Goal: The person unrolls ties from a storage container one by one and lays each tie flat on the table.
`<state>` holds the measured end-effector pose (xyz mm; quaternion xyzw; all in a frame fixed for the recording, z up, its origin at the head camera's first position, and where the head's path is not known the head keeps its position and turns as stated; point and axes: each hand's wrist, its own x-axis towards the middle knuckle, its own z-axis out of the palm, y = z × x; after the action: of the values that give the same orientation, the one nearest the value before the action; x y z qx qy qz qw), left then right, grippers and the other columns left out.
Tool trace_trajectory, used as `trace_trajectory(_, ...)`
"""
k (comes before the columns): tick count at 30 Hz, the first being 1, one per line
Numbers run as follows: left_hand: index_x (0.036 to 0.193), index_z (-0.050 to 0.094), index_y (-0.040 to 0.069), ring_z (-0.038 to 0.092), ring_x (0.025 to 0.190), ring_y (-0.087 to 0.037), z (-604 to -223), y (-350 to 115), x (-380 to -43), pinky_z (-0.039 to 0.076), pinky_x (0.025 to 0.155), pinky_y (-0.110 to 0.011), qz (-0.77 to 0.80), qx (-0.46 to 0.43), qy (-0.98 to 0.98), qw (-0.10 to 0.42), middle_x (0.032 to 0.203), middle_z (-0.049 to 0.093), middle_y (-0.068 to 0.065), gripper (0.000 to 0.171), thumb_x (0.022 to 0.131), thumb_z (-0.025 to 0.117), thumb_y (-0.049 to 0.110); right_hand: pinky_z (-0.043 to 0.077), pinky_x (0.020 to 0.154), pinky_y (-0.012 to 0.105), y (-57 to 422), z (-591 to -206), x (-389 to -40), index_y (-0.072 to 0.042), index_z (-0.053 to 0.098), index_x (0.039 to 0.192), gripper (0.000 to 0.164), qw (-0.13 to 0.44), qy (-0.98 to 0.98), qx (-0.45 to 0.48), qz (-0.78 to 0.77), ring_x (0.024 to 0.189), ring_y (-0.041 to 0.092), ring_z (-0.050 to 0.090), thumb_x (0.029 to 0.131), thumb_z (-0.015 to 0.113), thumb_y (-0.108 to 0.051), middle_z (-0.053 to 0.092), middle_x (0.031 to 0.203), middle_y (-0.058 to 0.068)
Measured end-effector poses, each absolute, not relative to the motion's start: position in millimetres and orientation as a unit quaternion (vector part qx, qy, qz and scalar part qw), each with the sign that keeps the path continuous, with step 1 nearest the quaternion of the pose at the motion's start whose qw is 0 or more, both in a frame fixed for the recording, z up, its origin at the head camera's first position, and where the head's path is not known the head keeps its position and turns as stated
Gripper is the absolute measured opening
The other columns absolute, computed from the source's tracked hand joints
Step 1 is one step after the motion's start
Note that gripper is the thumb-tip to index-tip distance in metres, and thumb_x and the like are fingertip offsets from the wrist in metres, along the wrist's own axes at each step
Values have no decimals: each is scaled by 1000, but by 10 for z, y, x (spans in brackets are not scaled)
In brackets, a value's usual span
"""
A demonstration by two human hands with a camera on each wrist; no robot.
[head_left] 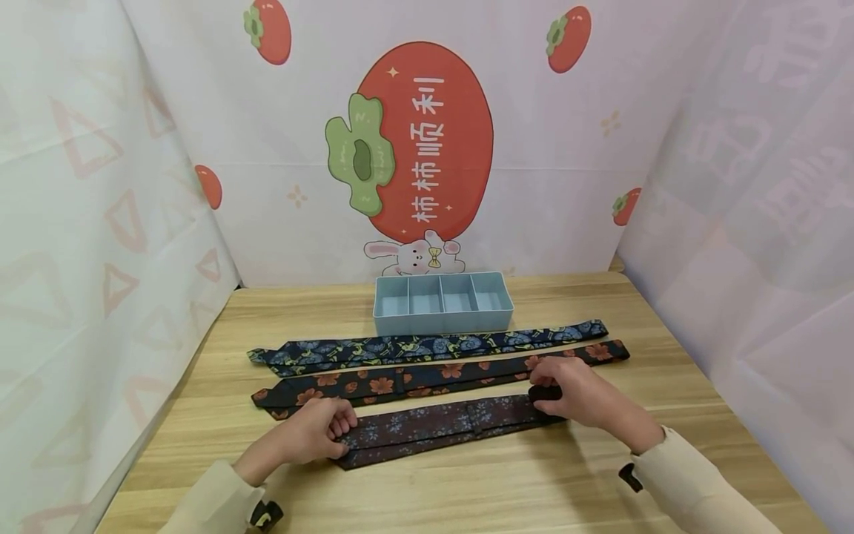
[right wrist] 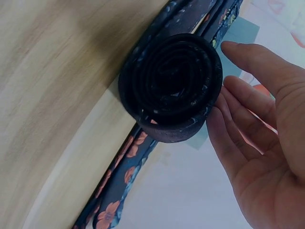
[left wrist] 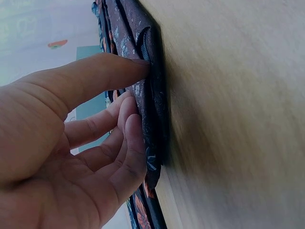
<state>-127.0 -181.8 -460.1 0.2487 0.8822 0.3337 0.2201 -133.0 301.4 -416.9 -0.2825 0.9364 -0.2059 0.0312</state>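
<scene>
A dark maroon necktie [head_left: 416,429] with small blue flowers lies nearest me on the table. Its right end is wound into a roll [right wrist: 174,131], whose spiral shows in the right wrist view. The right hand [head_left: 579,389] holds this roll, thumb and fingers bent along its side. At the tie's wide left end, the left hand [head_left: 315,432] pinches the fabric between thumb [left wrist: 109,71] and curled fingers. Just behind lies a black necktie [head_left: 480,368] with orange flowers, stretched out flat. A navy necktie [head_left: 434,346] with blue and yellow patterning lies farther back, also flat.
A light blue box [head_left: 443,322] with several compartments stands behind the ties, near the back of the wooden table [head_left: 434,497]. White printed cloth [head_left: 293,237] hangs at the back and along both sides.
</scene>
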Motion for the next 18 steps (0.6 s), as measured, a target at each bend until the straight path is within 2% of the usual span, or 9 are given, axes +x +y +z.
trace_trajectory(5,105,69,10,57,82,-8,-4592,-1856,-1242,53,70,-24,335,236,884,225,94,63,1,28,83,86,7,59,70,27,3074,-4163,-1295,-8,74,107,29,24,939,-276,-204,84,12,68,84,90,-13,72,99,0)
trace_trajectory(10,105,69,11,58,82,-5,-4637,-1938,-1243,55,70,-23,334,245,885,213,94,63,4,28,83,87,11,57,68,27,3163,-4164,-1258,-12,75,105,27,5,940,-277,-199,83,9,66,83,90,-15,73,99,-3)
trace_trajectory(18,107,68,6,56,83,-7,-4553,-1940,-1185,53,70,-24,342,231,884,222,96,62,-1,30,83,86,6,62,72,35,3330,-4170,-1234,-14,76,103,27,-6,945,-261,-196,83,10,69,82,91,-14,73,98,-5)
